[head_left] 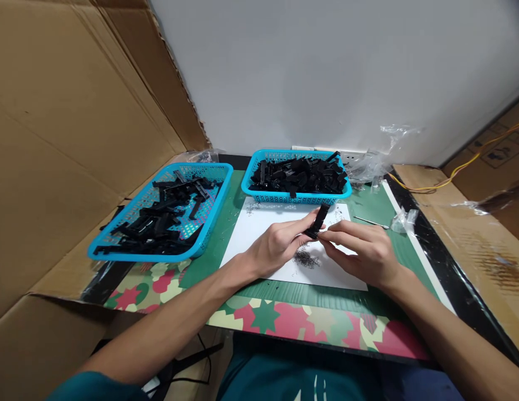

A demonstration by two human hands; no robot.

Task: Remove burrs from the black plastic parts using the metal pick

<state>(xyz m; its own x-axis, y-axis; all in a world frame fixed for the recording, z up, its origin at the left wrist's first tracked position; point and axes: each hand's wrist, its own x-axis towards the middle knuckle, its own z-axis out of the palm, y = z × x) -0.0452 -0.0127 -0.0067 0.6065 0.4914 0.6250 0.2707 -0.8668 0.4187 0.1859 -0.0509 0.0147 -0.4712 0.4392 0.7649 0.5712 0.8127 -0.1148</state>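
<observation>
A black plastic part stands tilted above the white sheet, with my left hand closed on its lower end. My right hand meets that lower end from the right, its thumb and fingertips pressed together; whatever they pinch is too small to make out. Just below the hands, a pile of tiny dark pieces lies on the sheet.
Two blue baskets hold black parts, one at the left and one at the back. A thin metal tool and clear plastic bags lie at the right. Cardboard stands at the left; a yellow cable runs at the right.
</observation>
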